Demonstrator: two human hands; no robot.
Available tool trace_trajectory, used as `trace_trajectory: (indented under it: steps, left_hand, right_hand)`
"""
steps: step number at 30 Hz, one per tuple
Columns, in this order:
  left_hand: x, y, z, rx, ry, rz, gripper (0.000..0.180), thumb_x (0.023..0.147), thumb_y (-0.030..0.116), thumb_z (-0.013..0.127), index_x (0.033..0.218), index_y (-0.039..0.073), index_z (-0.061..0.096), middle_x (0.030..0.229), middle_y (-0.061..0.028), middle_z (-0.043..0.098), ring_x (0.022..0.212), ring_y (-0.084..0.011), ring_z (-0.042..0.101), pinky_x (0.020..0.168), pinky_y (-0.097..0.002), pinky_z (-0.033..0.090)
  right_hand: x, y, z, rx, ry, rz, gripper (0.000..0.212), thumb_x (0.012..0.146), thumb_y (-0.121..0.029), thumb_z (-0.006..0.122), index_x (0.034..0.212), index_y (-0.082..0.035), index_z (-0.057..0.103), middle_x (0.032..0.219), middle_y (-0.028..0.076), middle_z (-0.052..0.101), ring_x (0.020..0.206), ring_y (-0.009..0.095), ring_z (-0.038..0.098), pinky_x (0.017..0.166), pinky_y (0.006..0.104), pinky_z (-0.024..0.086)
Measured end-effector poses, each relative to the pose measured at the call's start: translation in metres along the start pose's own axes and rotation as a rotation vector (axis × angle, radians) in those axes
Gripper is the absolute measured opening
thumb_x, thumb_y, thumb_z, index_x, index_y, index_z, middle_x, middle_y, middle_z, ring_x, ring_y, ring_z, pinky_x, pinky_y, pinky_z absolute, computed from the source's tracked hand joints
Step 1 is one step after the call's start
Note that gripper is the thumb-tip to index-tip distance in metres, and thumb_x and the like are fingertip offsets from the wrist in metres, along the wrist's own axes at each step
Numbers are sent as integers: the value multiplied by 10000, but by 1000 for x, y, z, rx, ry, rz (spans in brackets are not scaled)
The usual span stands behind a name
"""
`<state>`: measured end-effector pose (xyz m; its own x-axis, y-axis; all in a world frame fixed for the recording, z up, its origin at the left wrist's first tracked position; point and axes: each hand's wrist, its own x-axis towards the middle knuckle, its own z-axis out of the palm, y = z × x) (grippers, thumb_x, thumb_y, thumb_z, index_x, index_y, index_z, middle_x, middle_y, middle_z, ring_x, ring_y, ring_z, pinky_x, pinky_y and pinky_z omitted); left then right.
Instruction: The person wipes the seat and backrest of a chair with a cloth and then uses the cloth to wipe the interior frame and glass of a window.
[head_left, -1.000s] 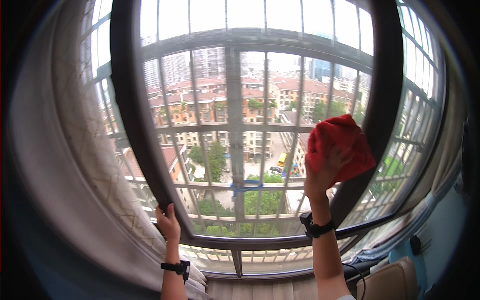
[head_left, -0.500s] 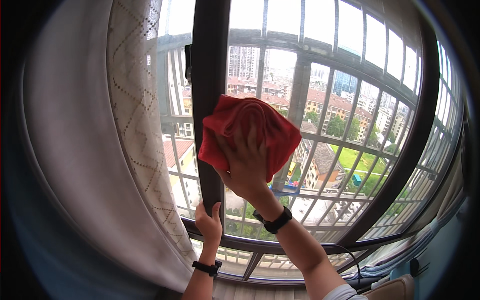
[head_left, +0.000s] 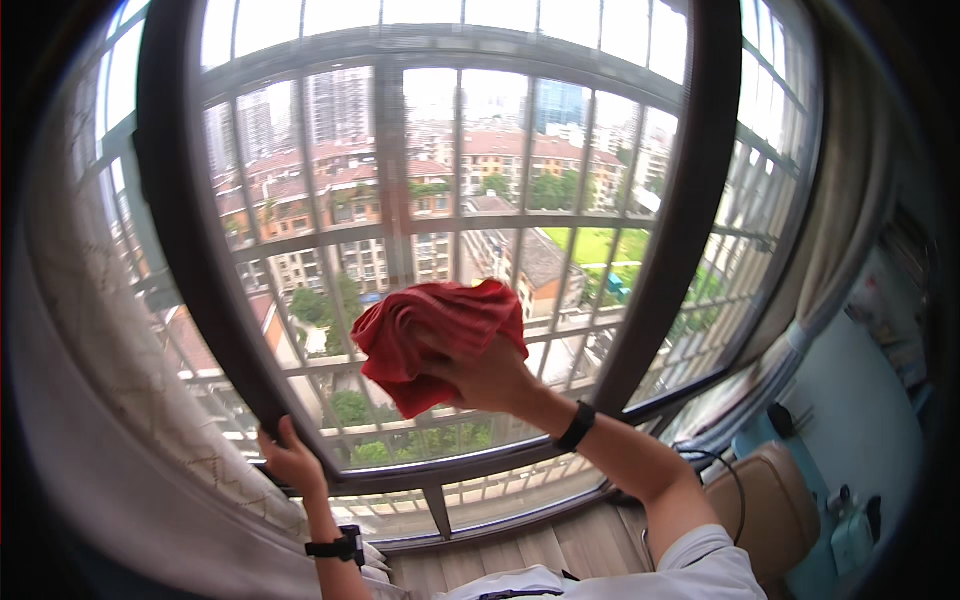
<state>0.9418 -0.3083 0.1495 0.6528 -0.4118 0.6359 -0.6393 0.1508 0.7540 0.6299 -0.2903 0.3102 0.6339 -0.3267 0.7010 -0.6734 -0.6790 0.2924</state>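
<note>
A crumpled red cloth (head_left: 440, 335) is in my right hand (head_left: 478, 375), held over the lower middle of the window pane (head_left: 480, 240). My fingers are spread into its folds and partly hidden by them. Low on the left side, my left hand (head_left: 294, 462) grips the dark window frame (head_left: 225, 300), thumb on the near face and the other fingers partly out of sight round the edge. Both wrists carry black bands.
Metal security bars (head_left: 392, 160) stand outside the glass, with buildings beyond. A patterned sheer curtain (head_left: 120, 370) hangs at the left, another curtain (head_left: 800, 330) at the right. A tan chair (head_left: 765, 505) and a pale blue desk (head_left: 840, 440) stand at lower right.
My view has turned to the right. The right hand has brought the cloth away from the left frame, down and across to the pane's lower middle. My left hand keeps its grip on the frame.
</note>
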Motion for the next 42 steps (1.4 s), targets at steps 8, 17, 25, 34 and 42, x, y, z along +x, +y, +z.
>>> trace_trajectory:
  steps: [8, 17, 25, 34, 42]
  left_hand:
    - [-2, -12, 9, -66, 20, 51, 591, 969, 464, 525, 1161, -94, 553, 976, -269, 654, 865, -408, 640, 721, -426, 509]
    - [1, -15, 9, -27, -48, -47, 536, 988, 416, 515, 1231, -61, 530, 1037, -248, 655, 925, -381, 647, 760, -419, 518]
    - [4, -13, 3, -32, -105, -42, 544, 985, 419, 521, 1247, -59, 520, 1067, -229, 653, 946, -355, 640, 788, -412, 514]
    - [-3, -9, 6, 6, -35, -10, 546, 994, 430, 492, 1215, -68, 531, 1055, -266, 645, 962, -384, 640, 779, -422, 523]
    - [-5, -7, 14, -10, -76, -26, 551, 995, 430, 492, 1208, -76, 531, 1076, -268, 641, 959, -387, 639, 781, -424, 523]
  right_hand:
    - [-70, 133, -138, -401, 33, 111, 484, 636, -445, 774, 1072, -252, 690, 1465, 81, 426, 1365, 325, 386, 910, 527, 396]
    - [-113, 119, -107, -158, 143, 233, 378, 694, -342, 724, 991, -111, 685, 1479, 149, 392, 1261, 347, 484, 934, 543, 407]
    - [-181, 95, -52, -256, 168, 226, 386, 659, -388, 737, 929, -116, 696, 1434, 166, 431, 1246, 377, 485, 988, 556, 394]
    - [-92, 144, -114, -489, 434, 194, 389, 676, -458, 703, 819, -96, 713, 1412, 228, 427, 1331, 483, 351, 998, 701, 254]
    - [-96, 141, -127, -474, 424, 251, 392, 720, -441, 704, 977, -145, 722, 1394, 220, 444, 1331, 506, 337, 1010, 726, 216]
